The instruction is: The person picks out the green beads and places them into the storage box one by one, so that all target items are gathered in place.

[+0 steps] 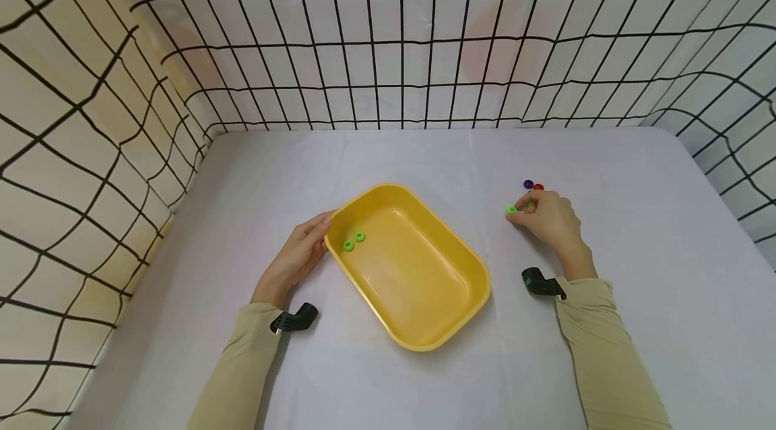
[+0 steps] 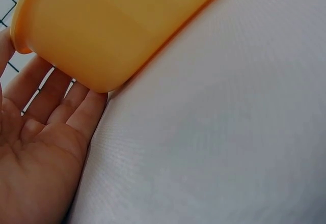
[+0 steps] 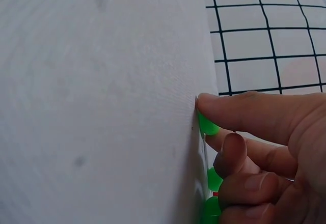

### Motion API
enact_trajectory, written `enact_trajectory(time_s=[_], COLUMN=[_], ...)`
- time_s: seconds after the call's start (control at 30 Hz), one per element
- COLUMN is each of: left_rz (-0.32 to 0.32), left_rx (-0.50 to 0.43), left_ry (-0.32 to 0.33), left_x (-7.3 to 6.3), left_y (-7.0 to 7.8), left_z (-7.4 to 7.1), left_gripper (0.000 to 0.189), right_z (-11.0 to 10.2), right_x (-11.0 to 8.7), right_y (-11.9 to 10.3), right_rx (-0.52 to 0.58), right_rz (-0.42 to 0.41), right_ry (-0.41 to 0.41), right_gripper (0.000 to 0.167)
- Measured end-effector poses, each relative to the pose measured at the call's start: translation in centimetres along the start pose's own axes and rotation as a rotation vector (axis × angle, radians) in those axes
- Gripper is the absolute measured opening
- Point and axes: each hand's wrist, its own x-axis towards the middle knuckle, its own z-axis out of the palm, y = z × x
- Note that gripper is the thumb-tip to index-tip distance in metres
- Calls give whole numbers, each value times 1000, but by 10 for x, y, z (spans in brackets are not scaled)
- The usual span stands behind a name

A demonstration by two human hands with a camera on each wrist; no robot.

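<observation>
A yellow plastic tray (image 1: pixel 418 268) stands at a slant on the white table, with two green beads (image 1: pixel 354 241) inside near its left corner. At that corner my left hand (image 1: pixel 298 253) grips the rim, thumb on top and fingers against the outer wall (image 2: pixel 102 46). To the right of the tray, my right hand (image 1: pixel 548 218) pinches a green bead (image 3: pixel 208 126) between thumb and forefinger, right at the table surface. More green beads (image 3: pixel 214 180) lie under its curled fingers, partly hidden. Just beyond the fingers are a purple bead (image 1: pixel 529 184) and a red bead (image 1: pixel 538 187).
Black wire mesh (image 1: pixel 400 39) runs along the back and both sides of the table (image 1: pixel 303 167). A black wrist camera (image 1: pixel 295 317) sits on the left sleeve and another wrist camera (image 1: pixel 541 283) on the right one.
</observation>
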Motion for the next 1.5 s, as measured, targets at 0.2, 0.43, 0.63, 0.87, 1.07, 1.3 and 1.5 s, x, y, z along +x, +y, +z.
enact_trajectory(time_s=[0.2,0.43,0.63,0.87,1.07,1.3,1.5], left_rz=[11,6,11,7,10,14,14], left_rx=[2,0,9,17,26,11,23], left_ry=[-11,-18,-4,16,7,-6,-6], left_x=[3,9,10,5,2,3,4], left_y=[0,-1,-1,1,0,0,1], left_z=[2,6,5,-1,-2,0,0], left_gripper=[57,55,54,57,56,56,56], right_z=[-1,-6,-19,-21,18,67,89], right_x=[0,0,4,11,1,-3,2], right_y=[1,0,-32,-126,-191,-219,-218], right_rx=[0,5,-3,-158,-288,-368,-427], right_rz=[11,-4,-80,-268,-467,-555,-556], right_ry=[9,43,66,36,-81,-266,-263], right_gripper=[32,33,31,29,22,6,4])
